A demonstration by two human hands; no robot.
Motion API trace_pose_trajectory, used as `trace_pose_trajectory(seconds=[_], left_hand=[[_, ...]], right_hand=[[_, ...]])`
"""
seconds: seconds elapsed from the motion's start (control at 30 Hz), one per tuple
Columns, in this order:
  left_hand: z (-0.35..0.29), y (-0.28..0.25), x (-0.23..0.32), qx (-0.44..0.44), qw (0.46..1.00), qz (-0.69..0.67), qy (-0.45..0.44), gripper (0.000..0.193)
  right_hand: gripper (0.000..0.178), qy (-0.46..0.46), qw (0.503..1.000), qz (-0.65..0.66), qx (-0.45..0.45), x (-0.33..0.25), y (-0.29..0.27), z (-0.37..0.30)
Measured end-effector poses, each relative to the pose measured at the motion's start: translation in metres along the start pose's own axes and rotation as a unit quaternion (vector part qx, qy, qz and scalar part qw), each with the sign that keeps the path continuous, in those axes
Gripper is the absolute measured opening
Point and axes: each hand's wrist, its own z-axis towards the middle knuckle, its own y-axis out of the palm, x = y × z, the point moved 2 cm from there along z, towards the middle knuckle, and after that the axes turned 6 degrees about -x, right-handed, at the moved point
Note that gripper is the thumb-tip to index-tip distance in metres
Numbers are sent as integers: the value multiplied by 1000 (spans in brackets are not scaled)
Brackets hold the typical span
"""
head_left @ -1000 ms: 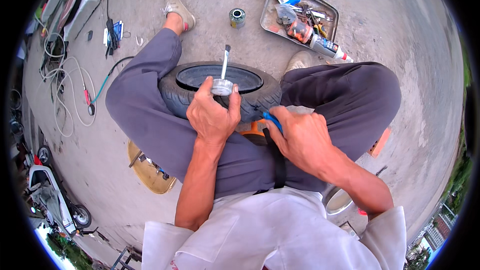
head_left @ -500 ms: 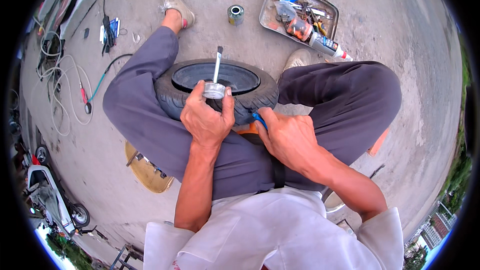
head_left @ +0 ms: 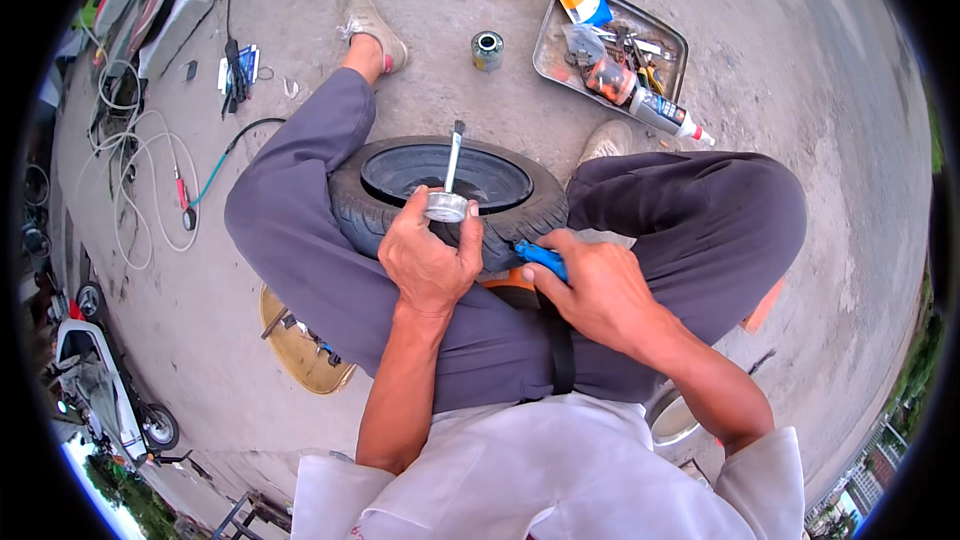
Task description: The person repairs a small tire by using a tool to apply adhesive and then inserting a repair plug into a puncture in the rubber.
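A: Quick, what's changed?

B: More of the blue tool [head_left: 540,258] shows at the right grip [head_left: 605,280]; a second back it was mostly hidden. Tip's still by the tyre [head_left: 372,220], so work looks to be on the same near side. Contact: can't tell

A: Left grip [head_left: 430,265]?

B: Same hold, thumb and fingers pinching the tin [head_left: 446,207]. Brush [head_left: 454,162] upright there, bristles up

A: Right?

B: Closed round the tool, tip pointing left, away from the fist

A: Tyre where?

B: Just beyond both grips, between the legs [head_left: 300,175]. Tin's over its near edge

A: Poses?

B: Left forearm [head_left: 405,370] runs nearly straight away from the body, fingertips up; right forearm [head_left: 705,365] slants inward, knuckles up, fingers curled
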Motion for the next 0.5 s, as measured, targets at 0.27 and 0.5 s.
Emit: trace_pose_trajectory(seconds=[0.27,0.5], left_hand=[[2,1,-4,13,999,-29,9,64],[11,-4,5,-48,998,-5,-32,58]], right_hand=[[34,-7,994,111,-21,2,-1,12],[23,-87,995,6,37,-4,-24,-13]])
